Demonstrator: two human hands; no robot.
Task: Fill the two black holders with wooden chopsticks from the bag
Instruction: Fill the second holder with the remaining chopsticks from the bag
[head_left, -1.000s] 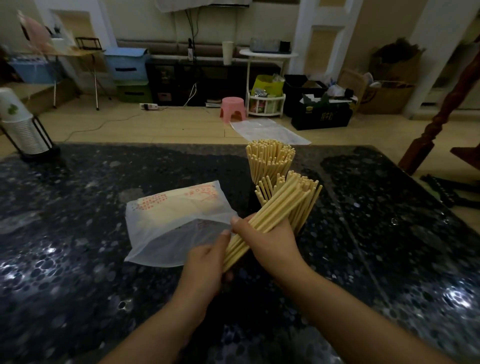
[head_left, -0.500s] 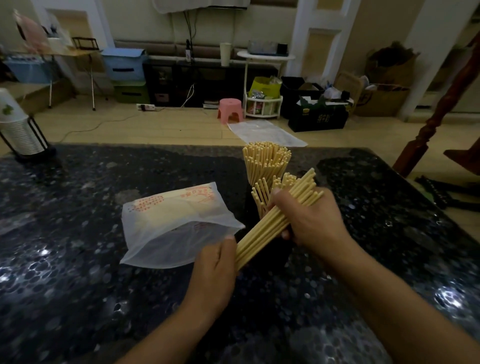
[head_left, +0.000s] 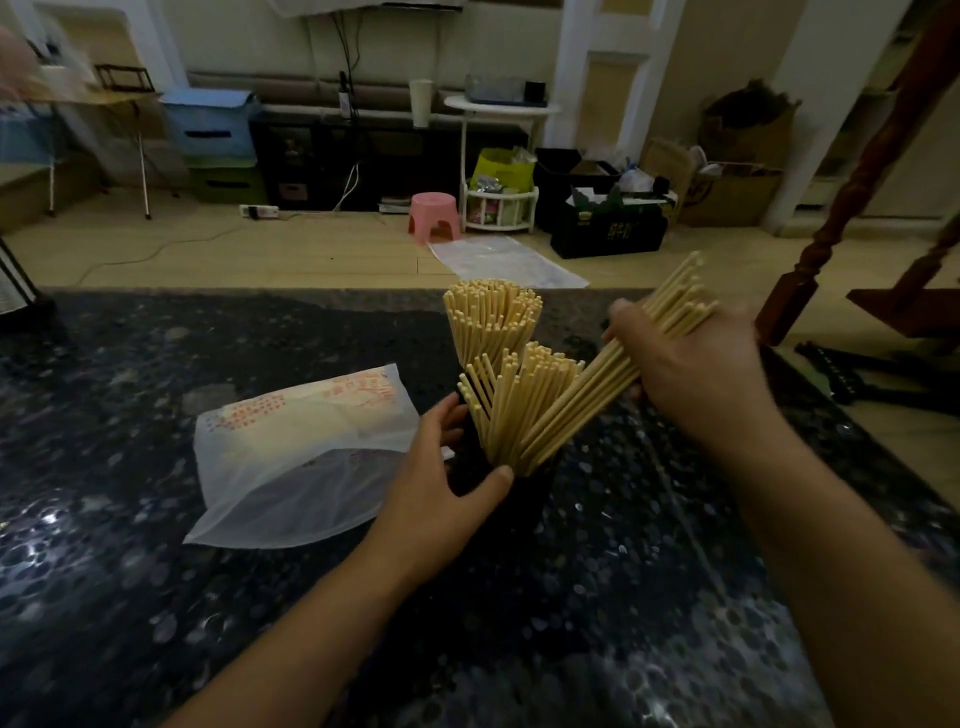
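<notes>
- The near black holder (head_left: 511, 496) stands upright on the dark speckled counter (head_left: 649, 597), about the middle of its width; it is so dark that only its rim and front wall can be made out.
- Wooden chopsticks (head_left: 524, 402) already in this holder fan out above its rim.
- The right hand (head_left: 691, 371), up and to the right of the near holder, has its fingers wrapped round a slanted bundle of chopsticks (head_left: 587, 400); the bundle's lower ends reach the holder's mouth, and its upper ends (head_left: 683, 296) stick out past the hand.
- The left hand (head_left: 441, 483) clasps the near holder from the left, thumb curled over the front wall just under the rim and fingers round the far left side.
- The far black holder stands directly behind the near one; its body is hidden, and only its packed chopsticks (head_left: 491, 325) show, tips up, spread like a bouquet.
- The translucent white bag (head_left: 296, 452), printed in red, lies flat on the counter to the left of the near holder, its right edge just beside the left hand.
- Beyond the counter, behind the holders, a pink stool (head_left: 434, 215) and a clear plastic sheet (head_left: 506, 262) sit on the pale wooden floor.
</notes>
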